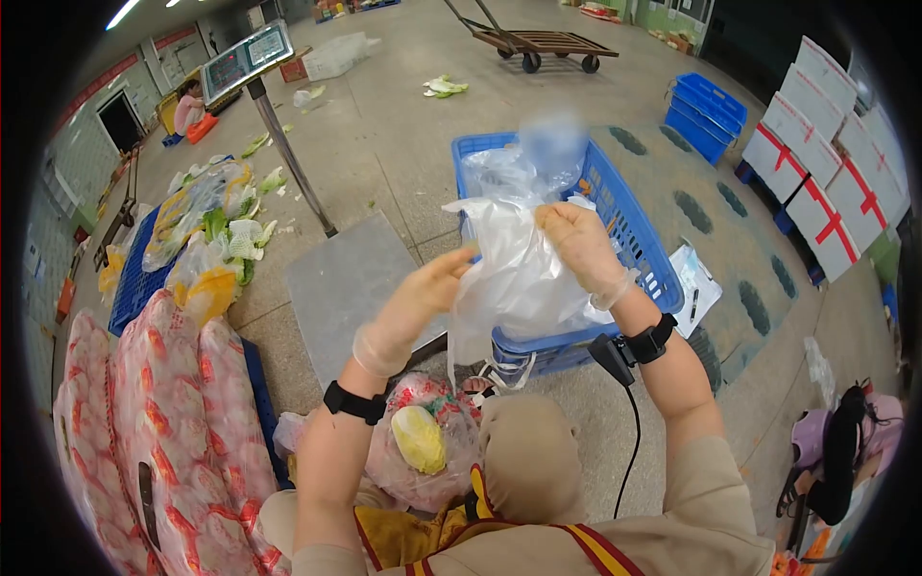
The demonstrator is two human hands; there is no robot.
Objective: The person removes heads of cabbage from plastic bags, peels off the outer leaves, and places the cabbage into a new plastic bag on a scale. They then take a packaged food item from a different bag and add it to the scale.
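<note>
A white translucent plastic bag [514, 264] is stretched between my gloved hands, above the front part of a blue plastic basket [642, 226]. My right hand [581, 245] pinches the bag's upper right edge with the fingers curled in. At its left edge, the fingertips of my left hand [432, 283] are closed on the plastic. More clear plastic bags [499, 173] fill the back of the basket. Below my left wrist, a yellow napa cabbage [418, 440] lies on top of a full clear plastic sack [432, 485] near my lap.
A platform scale [351, 278] stands left of the basket, its display [248, 62] on a pole. Packed pink-and-white sacks [168, 413] are stacked at left. Leaf scraps [245, 235] litter a blue pallet. A clipboard [699, 288], boxes [802, 144] and a cart [538, 43] lie beyond.
</note>
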